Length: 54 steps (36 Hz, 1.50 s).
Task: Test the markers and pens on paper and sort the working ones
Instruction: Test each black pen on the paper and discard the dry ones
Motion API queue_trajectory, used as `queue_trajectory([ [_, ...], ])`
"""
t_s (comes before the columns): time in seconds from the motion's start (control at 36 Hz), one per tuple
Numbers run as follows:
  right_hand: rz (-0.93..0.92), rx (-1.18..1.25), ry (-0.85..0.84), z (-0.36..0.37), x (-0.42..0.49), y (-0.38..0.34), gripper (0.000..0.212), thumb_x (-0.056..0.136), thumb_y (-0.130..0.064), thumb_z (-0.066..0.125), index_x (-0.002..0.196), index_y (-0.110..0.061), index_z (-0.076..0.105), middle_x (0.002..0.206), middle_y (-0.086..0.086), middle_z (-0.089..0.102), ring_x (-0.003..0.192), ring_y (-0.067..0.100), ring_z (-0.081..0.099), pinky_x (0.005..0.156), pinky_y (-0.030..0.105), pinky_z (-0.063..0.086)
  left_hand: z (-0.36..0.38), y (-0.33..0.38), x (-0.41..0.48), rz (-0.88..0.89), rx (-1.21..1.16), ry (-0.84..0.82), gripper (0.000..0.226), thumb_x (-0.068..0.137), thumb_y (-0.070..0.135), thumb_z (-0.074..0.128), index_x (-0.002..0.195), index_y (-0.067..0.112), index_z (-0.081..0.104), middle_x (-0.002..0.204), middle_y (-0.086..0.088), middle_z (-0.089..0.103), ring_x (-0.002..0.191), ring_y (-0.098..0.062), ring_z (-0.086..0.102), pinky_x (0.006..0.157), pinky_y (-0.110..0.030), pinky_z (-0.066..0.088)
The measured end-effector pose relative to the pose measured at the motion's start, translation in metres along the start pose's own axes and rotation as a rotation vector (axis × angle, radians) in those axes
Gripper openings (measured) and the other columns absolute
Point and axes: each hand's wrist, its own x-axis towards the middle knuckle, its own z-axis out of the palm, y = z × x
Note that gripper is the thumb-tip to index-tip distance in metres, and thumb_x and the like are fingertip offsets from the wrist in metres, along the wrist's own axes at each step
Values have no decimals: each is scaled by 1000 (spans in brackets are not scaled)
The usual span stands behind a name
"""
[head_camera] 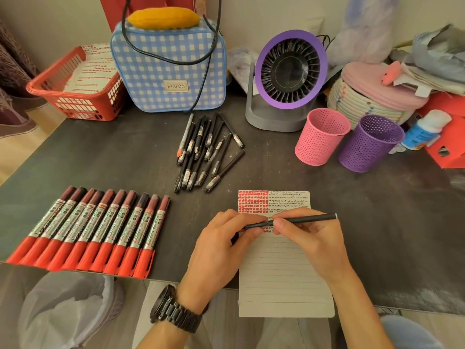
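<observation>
Left hand (219, 245) is pinching the left end of the pen (314, 218), right hand (309, 238) is gripping its barrel. Pen is lying left-right over the notepad (281, 273) near the tabletop's (125, 159) front edge; any cap pull is likely running along that axis.

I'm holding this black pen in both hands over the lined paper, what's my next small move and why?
Probably pull the cap off and scribble on the first blank line: the left hand pinches one end of the black pen, the right hand grips its barrel, and the test marks on the paper end just beneath them.
</observation>
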Motion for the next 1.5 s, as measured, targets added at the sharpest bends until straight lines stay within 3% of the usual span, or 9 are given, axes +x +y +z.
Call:
queue_trajectory([
  [0.25,-30,-2,-56,3,2,1,9,83,-16,78,90,-20,82,96,2,79,98,19,73,76,18,55,-3,2,0,-10,-10,-16,26,98,42,58,122,44,67,109,24,64,99,-13,59,83,-29,48],
  [0.42,16,-66,-18,3,2,3,15,78,-22,81,92,-25,80,99,4,78,92,26,72,74,36,58,-2,7,4,-11,85,-46,30,98,51,54,128,48,59,116,32,60,109,-4,53,85,-16,43],
  [0.53,50,-4,34,0,2,0,13,83,-25,83,96,-25,80,86,0,77,74,11,69,62,23,54,1,7,3,-57,171,-60,51,94,49,59,142,49,41,127,33,50,127,5,40,95,-12,41],
  [0.61,115,147,69,-10,5,-3,14,85,-25,74,96,-19,78,72,2,66,61,11,54,54,22,44,4,6,3,-2,299,-57,43,93,41,62,135,38,57,135,30,51,136,-2,39,109,-24,38],
  [0.78,330,388,137,-55,-2,-13,16,87,-24,70,99,-14,75,103,14,73,88,22,71,68,30,58,14,-3,1,35,351,-13,34,91,39,67,124,32,70,134,19,61,132,-12,50,109,-29,38],
  [0.97,443,-151,201,-116,-36,-18,11,99,-10,64,108,-14,68,88,7,70,82,18,74,73,27,60,13,-8,-1,63,382,-21,48,91,52,42,123,30,70,133,12,64,131,-18,52,111,-40,40],
  [1.17,470,-783,85,-140,-43,-31,30,89,-32,75,106,-40,52,81,-18,75,70,2,71,71,25,52,9,-9,-1,37,364,-75,50,93,52,40,127,28,68,137,9,61,134,-20,50,112,-49,40],
  [1.39,450,-1023,166,-128,-35,-29,37,88,-34,77,123,-26,68,82,-19,72,73,4,66,85,32,53,5,-4,1,27,368,-87,40,97,46,52,130,28,66,140,9,59,136,-19,47,115,-47,37],
  [1.5,459,-1114,169,-128,-35,-29,30,90,-37,74,119,-28,71,75,-29,65,75,-7,60,77,25,42,5,-3,1,16,374,-86,37,95,38,62,131,27,66,140,9,59,138,-19,46,116,-46,35],
])
